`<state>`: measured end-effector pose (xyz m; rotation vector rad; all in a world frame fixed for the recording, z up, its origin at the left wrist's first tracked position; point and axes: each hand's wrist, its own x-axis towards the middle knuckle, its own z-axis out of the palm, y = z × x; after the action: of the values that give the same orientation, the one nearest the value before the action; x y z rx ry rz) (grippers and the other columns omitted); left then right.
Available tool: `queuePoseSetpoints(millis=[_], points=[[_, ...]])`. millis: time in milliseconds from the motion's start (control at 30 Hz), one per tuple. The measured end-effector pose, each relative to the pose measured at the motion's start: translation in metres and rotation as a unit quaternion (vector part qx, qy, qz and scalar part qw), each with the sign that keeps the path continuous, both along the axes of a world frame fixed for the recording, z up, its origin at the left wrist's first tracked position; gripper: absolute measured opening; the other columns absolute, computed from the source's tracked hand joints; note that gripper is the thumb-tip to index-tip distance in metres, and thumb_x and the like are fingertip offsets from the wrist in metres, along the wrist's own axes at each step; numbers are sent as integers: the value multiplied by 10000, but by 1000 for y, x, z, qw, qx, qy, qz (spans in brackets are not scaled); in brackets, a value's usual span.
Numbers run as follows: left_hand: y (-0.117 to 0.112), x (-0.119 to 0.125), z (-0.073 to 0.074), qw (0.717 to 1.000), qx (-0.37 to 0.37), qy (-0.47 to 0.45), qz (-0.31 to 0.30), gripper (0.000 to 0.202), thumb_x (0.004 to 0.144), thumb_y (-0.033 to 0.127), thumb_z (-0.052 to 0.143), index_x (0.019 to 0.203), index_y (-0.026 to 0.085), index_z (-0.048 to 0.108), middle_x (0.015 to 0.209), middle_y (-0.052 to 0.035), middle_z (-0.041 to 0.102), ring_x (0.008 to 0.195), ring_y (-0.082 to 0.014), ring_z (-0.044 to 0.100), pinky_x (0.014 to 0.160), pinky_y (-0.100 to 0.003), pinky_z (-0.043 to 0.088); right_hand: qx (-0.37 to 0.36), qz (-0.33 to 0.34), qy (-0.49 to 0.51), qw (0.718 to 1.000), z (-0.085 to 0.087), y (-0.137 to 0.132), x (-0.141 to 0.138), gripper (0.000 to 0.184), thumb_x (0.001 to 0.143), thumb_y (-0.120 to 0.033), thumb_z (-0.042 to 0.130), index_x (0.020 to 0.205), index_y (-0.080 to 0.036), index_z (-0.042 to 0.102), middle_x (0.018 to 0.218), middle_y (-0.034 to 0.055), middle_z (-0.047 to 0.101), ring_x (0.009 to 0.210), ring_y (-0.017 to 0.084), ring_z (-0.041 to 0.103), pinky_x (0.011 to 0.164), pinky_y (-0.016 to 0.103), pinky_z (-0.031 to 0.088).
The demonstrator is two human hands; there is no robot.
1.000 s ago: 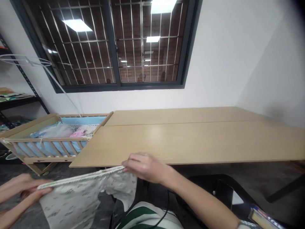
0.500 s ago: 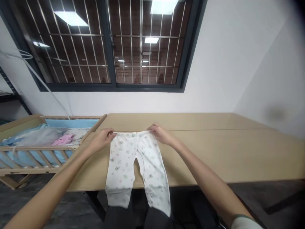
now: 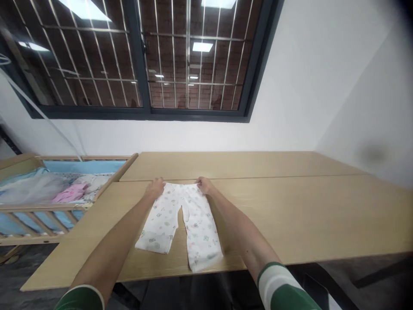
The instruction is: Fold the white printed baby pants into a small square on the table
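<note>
A pair of small white baby trousers [image 3: 180, 219] with a faint coloured print lies flat on the light wooden table [image 3: 290, 206], waistband away from me, legs pointing toward me. My left hand [image 3: 155, 188] pinches the left corner of the waistband. My right hand [image 3: 204, 185] grips the right corner. Both arms reach forward over the table, in green and white striped sleeves.
A wooden baby cot [image 3: 58, 193] stands against the table's left end, holding blue bedding and pink and white clothes. A barred dark window [image 3: 138, 60] fills the wall behind. A white wall closes in on the right.
The trousers went from hanging off the table's near edge to lying wholly flat on it. My hands carried the waistband further away and came closer together.
</note>
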<state>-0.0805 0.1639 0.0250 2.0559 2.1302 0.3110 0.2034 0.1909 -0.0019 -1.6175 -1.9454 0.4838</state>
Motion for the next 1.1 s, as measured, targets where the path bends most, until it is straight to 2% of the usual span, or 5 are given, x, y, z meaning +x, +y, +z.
queuePoseSetpoints(millis=[300, 500, 767, 933, 1100], points=[[-21, 6, 10, 999, 45, -19, -3, 358, 1022, 386, 503, 1296, 164, 565, 1340, -141, 585, 1198, -263, 587, 1006, -452, 485, 7, -19, 15, 1000, -13, 35, 2, 210, 819, -30, 619, 926, -175, 726, 939, 47, 740, 894, 168, 670, 841, 239, 498], [-112, 16, 9, 990, -16, -33, -137, 430, 1014, 527, 371, 907, 205, 634, 922, -89, 718, 904, -256, 670, 782, -331, 437, -4, -44, 40, 998, -25, 32, 6, 147, 866, -107, 631, 980, -142, 717, 887, 57, 726, 787, 156, 651, 759, 235, 503], [-211, -3, 26, 969, -111, -115, -189, 560, 988, 621, 289, 632, 224, 459, 623, -14, 572, 605, -184, 513, 581, -313, 261, -20, -49, 60, 997, -27, 38, 6, 158, 865, -141, 654, 1009, -144, 720, 835, 42, 716, 710, 142, 634, 694, 225, 499], [-246, 56, 32, 949, -67, -198, -236, 457, 974, 534, 417, 644, 221, 459, 615, 17, 549, 614, -155, 495, 608, -301, 289, -18, -46, 69, 996, -23, 37, 8, 93, 845, -142, 675, 930, -144, 713, 856, 44, 719, 753, 144, 632, 742, 223, 488], [-259, 150, 9, 945, -53, -171, -275, 302, 886, 521, 581, 834, 227, 624, 851, -63, 710, 853, -253, 653, 764, -347, 433, -21, -46, 71, 996, -21, 32, 10, 72, 872, -194, 655, 905, -148, 700, 874, 49, 727, 779, 148, 645, 746, 226, 487]])
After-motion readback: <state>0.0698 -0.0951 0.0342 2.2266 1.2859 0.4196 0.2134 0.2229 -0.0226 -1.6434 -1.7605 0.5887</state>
